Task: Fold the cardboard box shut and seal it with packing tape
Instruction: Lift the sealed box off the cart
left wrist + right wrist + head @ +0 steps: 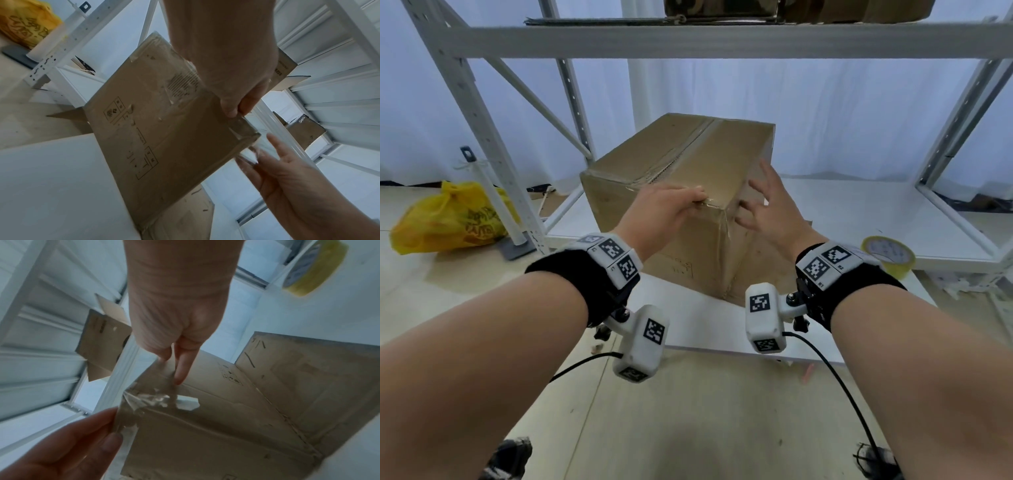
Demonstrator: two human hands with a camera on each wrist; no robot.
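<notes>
The cardboard box (681,164) stands on the white shelf board (842,219) with its top flaps folded shut. A strip of clear tape (674,161) runs along the top seam, and its wrinkled end (152,399) wraps over the near corner. My left hand (700,200) pinches the box's near top edge over that tape end, thumb on the front face (232,110). My right hand (753,202) is open with its fingers spread beside the box's right face. Its straight fingertips (179,376) touch the cardboard by the corner. The yellow-rimmed tape roll (888,257) lies on the shelf to the right.
White rack uprights (482,137) frame the shelf, and a beam (722,37) crosses overhead with cardboard on it. A yellow plastic bag (448,219) sits on the floor at left. More shelf board lies to the right of the box.
</notes>
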